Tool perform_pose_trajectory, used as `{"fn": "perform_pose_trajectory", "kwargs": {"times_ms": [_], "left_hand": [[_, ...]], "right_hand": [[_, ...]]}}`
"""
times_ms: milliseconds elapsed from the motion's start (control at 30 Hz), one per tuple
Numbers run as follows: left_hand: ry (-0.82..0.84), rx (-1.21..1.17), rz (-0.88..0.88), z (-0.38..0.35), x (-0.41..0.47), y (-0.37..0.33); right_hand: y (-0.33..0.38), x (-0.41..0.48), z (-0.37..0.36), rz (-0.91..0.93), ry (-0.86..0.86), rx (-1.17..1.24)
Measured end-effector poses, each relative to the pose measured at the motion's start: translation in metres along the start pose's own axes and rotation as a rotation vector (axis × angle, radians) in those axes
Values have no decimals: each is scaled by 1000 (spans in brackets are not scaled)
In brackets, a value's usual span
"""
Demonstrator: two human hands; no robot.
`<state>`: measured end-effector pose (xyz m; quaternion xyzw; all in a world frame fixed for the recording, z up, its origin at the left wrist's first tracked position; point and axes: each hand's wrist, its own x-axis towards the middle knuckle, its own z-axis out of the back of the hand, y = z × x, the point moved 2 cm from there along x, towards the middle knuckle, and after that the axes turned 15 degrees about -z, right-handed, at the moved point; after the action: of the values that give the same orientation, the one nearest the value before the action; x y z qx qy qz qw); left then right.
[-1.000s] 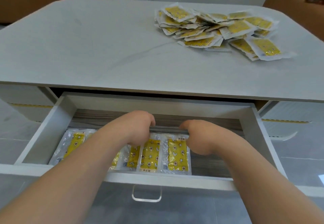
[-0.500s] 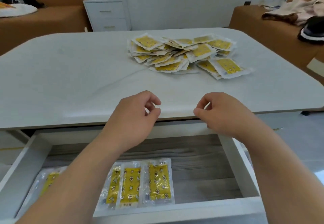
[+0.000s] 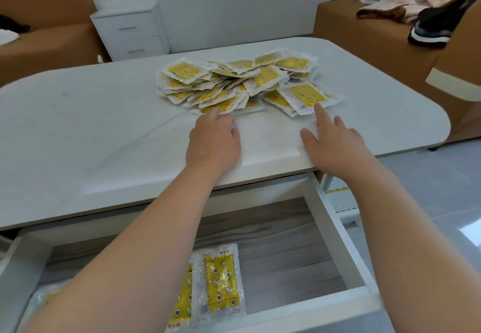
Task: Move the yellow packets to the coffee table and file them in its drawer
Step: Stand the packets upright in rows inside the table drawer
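Loose heap of yellow packets [image 3: 234, 82] sits on the coffee table [image 3: 104, 129], toward its far side. A few more [image 3: 221, 283] lie flat in the drawer [image 3: 338, 241], pulled out under the table's near edge. Both hands are empty over the tabletop: the left hand [image 3: 213, 142] has its fingers loosely extended with the index touching the heap, and the right hand [image 3: 335, 142] is spread, index tip at the front packet [image 3: 304, 95]. My read: packets are light, thin, floppy, with glossy film — they'll probably slide off each other. Pinch a small stack by the sealed margins, thumb on top — don't scoop the middle.
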<state>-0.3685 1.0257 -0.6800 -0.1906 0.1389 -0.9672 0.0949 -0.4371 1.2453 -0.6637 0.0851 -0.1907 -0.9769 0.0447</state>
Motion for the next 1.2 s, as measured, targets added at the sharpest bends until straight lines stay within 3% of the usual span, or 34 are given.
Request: {"fn": "perform_pose_trajectory", "kwargs": {"times_ms": [233, 333, 400, 567, 633, 800, 933, 1033, 1200], "left_hand": [[193, 198, -47, -3, 9, 1], [193, 205, -42, -4, 11, 3], [107, 197, -43, -1, 8, 2], [-369, 54, -177, 15, -9, -5], [-500, 16, -214, 20, -15, -6], [-587, -126, -150, 33, -32, -9], [-665, -380, 30, 64, -46, -18], [-610, -502, 117, 82, -64, -16], [-462, -500, 96, 100, -93, -11]], "right_hand": [[5, 16, -6, 45, -51, -140], [2, 13, -8, 78, -60, -109], [-1, 9, -4, 104, -114, 3], [-3, -10, 11, 105, -454, 480], [-4, -14, 13, 68, -493, 669], [-7, -23, 14, -49, -475, 878], [-3, -24, 15, -115, -384, 1087], [4, -29, 18, -117, -301, 1201], [19, -39, 23, -51, -168, 1159]]}}
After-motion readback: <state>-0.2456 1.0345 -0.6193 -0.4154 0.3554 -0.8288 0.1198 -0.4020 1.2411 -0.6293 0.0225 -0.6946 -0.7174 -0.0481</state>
